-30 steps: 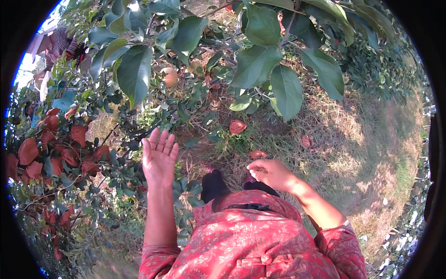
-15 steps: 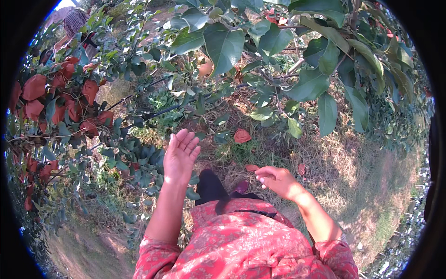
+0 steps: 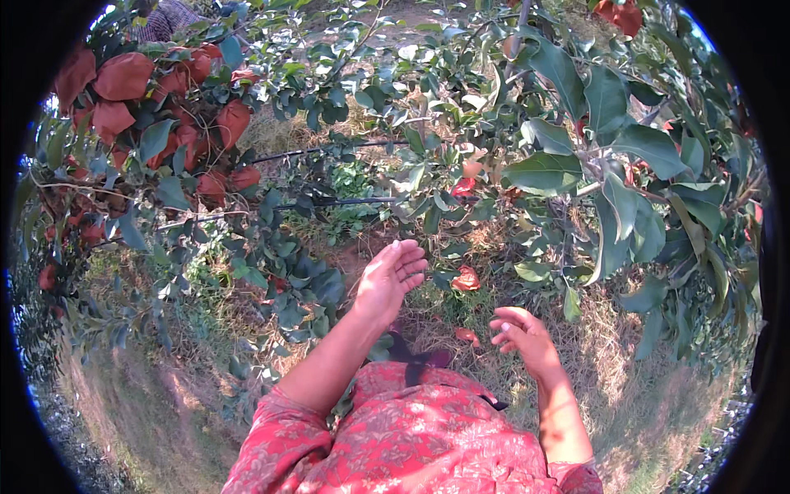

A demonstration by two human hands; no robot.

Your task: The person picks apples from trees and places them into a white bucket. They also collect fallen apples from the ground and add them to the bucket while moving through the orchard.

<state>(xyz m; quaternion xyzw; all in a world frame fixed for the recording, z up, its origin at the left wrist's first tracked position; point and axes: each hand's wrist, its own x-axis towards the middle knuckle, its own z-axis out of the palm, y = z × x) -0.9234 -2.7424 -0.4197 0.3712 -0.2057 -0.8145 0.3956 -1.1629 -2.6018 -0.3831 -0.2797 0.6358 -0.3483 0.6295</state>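
My left hand (image 3: 390, 284) is raised in front of me, empty, with its fingers stretched and slightly bent. To its right and a little lower, my right hand (image 3: 527, 339) is also empty, fingers loosely curved and apart. Neither touches a branch. Past my hands, a crumpled orange-red wrapper (image 3: 466, 279) lies on the ground, and a smaller red scrap (image 3: 467, 337) lies nearer, left of my right hand. Among the leaves ahead hangs a pale pinkish fruit (image 3: 471, 168), with something bright red (image 3: 463, 188) just below it.
A dense cluster of red-orange bags (image 3: 123, 76) hangs on the branches at left. Large green leaves (image 3: 609, 99) reach close at right. Thin dark lines (image 3: 346, 201) cross the foliage ahead. A person in a patterned head covering (image 3: 169, 20) is partly visible far left.
My left hand has moved right, and the fingers of my right hand have spread from a closer curl. The view has shifted, bringing the left bag cluster nearer the middle.
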